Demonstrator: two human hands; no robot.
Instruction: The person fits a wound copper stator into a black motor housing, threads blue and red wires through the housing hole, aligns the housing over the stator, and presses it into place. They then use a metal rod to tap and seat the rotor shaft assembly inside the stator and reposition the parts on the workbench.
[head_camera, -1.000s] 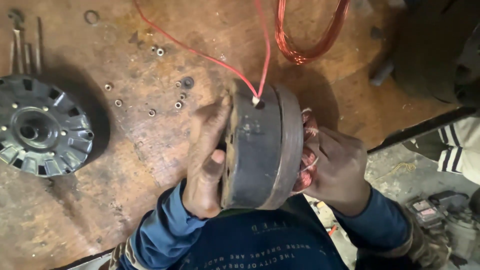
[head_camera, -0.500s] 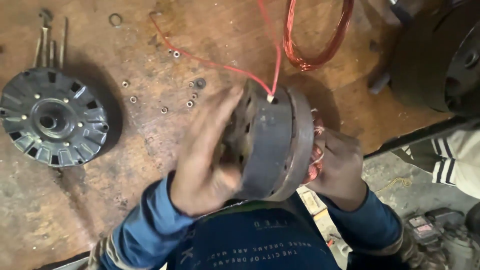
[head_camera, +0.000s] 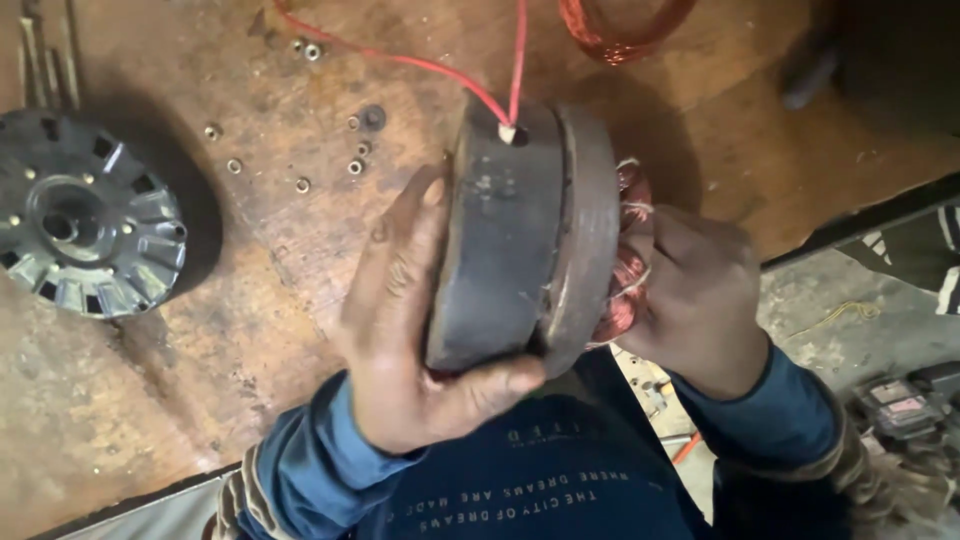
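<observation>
Head view, looking down over a worn, rust-brown wooden workbench (head_camera: 200, 420). Held on edge above its near rim, between both hands: a heavy round dark-grey metal motor housing (head_camera: 515, 240), drum-shaped, flat faces turned left and right. Left hand (head_camera: 400, 330) spread flat against the left face, fingers pointing up along it, thumb hooked under the bottom edge, so a firm open-palmed clasp on the housing. Right hand (head_camera: 690, 300) pressed against the opposite side, fingers curled in over the copper-coloured wire windings (head_camera: 625, 270) bulging out of that face; how tightly closed, impossible to tell. Rising from a small hole in the top of the housing: two thin red wire leads (head_camera: 450, 75), one running up and left across the bench, the other straight up. Well apart to the left, lying flat on the bench: a round grey ribbed metal end cover (head_camera: 85, 225). Between cover and housing: several small loose metal nuts (head_camera: 300, 184). At the top edge: a loop of bare copper wire (head_camera: 610, 40).
</observation>
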